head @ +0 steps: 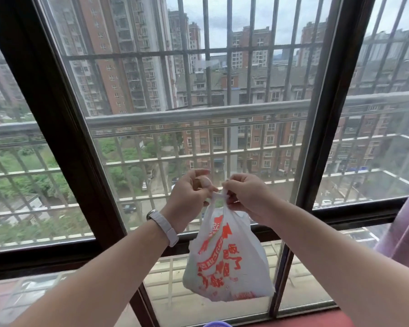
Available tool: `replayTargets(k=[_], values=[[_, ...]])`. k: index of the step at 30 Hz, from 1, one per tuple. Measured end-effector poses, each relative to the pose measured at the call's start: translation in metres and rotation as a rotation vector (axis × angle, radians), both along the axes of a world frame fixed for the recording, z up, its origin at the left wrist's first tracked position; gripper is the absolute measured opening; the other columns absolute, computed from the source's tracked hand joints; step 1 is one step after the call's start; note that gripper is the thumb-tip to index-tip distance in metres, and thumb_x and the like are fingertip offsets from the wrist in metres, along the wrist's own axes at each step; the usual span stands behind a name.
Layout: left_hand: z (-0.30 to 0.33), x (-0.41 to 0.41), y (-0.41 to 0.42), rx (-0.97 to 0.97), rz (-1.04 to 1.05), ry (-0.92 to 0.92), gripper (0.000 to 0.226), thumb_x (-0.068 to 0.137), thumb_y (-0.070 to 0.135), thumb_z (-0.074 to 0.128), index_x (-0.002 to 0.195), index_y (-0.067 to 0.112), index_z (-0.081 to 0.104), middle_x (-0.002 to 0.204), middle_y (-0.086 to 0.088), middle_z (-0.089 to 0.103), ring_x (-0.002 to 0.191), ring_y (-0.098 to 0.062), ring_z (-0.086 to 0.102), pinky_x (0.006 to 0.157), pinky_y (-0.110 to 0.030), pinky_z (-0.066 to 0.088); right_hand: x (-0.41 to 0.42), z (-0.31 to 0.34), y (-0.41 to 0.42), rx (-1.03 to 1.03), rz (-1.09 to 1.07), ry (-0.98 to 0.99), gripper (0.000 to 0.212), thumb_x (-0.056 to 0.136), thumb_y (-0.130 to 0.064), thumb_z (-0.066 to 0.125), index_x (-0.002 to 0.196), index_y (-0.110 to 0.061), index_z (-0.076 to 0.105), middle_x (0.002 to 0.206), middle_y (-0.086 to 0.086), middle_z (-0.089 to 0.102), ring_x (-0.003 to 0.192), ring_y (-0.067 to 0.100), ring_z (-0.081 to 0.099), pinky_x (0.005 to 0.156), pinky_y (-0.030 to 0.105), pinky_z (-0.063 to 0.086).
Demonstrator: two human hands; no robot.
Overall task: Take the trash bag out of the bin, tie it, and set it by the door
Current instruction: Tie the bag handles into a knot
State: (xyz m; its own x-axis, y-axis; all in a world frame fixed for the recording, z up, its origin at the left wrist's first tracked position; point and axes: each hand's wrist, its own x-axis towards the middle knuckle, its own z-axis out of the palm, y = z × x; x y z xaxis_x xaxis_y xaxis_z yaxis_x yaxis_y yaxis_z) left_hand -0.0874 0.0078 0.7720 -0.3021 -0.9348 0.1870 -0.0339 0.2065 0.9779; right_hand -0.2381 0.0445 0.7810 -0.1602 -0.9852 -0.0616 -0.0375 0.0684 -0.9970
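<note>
A white plastic trash bag with red print hangs in the air in front of a window, bulging at the bottom. Its handles are drawn together at the top between my hands. My left hand, with a white band on the wrist, pinches one handle from the left. My right hand grips the other handle from the right. The two hands almost touch above the bag. No bin and no door are in view.
A large window with dark frames fills the view, with metal bars and a railing outside. A red sill runs along the bottom right. Pink cloth hangs at the right edge. A purple rim peeks in at the bottom.
</note>
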Motion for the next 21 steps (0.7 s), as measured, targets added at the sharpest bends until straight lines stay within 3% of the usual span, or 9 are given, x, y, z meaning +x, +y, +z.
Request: replayTargets(k=[3,9,14,21], values=[[-0.005,0.004,-0.001,-0.056,0.044,0.001,0.035,0.081,-0.014,0.047,0.099,0.009,0.066,0.083,-0.007,0.075,0.075,-0.012,0.07,0.064,-0.023,0.054,-0.004,-0.006,-0.001,-0.05,-0.062,0.04,0.028,0.093,-0.009,0.057,0.066,-0.011,0.053,0.061,0.01,0.056,0.049,0.017,0.052,0.049,0.027,0.048],[-0.018,0.0,0.003,0.013,-0.03,0.105,0.022,0.086,-0.008,0.056,0.085,0.006,0.073,0.086,-0.017,0.075,0.081,-0.024,0.073,0.075,-0.031,0.058,-0.007,-0.004,-0.002,-0.095,-0.111,0.043,0.026,0.094,-0.008,0.056,0.068,-0.009,0.055,0.058,0.008,0.054,0.049,0.016,0.051,0.048,0.025,0.046],[-0.02,0.002,-0.002,0.183,-0.174,0.306,0.023,0.088,0.002,0.06,0.075,0.016,0.074,0.076,0.0,0.073,0.076,-0.013,0.066,0.063,-0.022,0.049,-0.016,-0.003,-0.002,-0.055,-0.134,0.051,0.029,0.094,-0.014,0.058,0.065,-0.014,0.056,0.062,0.004,0.057,0.052,0.013,0.051,0.049,0.026,0.039],[-0.029,-0.001,-0.013,0.181,-0.301,0.3,0.017,0.089,0.0,0.054,0.076,0.008,0.063,0.075,-0.006,0.067,0.075,-0.017,0.06,0.066,-0.022,0.048,-0.024,0.0,-0.012,-0.018,-0.311,-0.025,0.031,0.092,-0.009,0.058,0.061,-0.014,0.054,0.059,0.006,0.052,0.048,0.014,0.041,0.039,0.023,0.027]])
